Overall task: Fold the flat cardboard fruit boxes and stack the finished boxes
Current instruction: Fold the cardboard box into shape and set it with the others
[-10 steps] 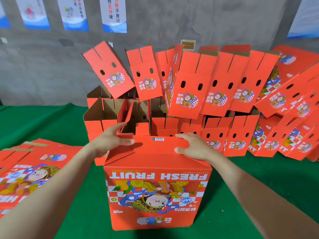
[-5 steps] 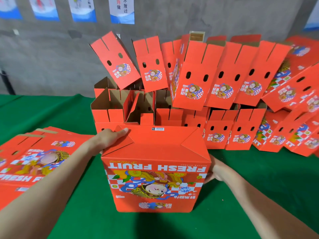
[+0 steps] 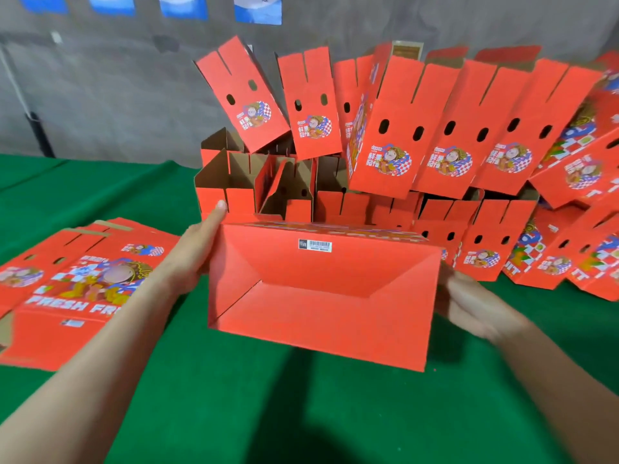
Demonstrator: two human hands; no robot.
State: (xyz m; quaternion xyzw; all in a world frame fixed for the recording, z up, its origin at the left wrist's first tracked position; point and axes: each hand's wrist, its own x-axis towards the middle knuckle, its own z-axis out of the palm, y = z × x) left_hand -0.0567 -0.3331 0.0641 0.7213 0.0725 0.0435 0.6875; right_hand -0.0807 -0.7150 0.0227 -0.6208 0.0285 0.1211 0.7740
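Note:
I hold a folded red fruit box point(image 3: 321, 296) off the green table, tipped so its closed, interlocked bottom with a barcode sticker faces me. My left hand point(image 3: 192, 256) grips its left side, the index finger stretched along the upper left corner. On the box's right side is my right hand point(image 3: 469, 303), fingers partly hidden behind the edge. A pile of flat red boxes point(image 3: 73, 289) lies on the table to the left. Behind the held box stand several finished boxes point(image 3: 385, 139) in rows, some stacked and leaning, their tops open.
The green table cloth point(image 3: 301, 413) spreads in front of me. More red boxes point(image 3: 576, 236) lean at the right. A grey wall with blue-and-white posters point(image 3: 258, 8) rises behind the stack.
The box has been lifted and tipped forward, so its bottom now faces me instead of its printed front. My right hand went from the top edge to the right side.

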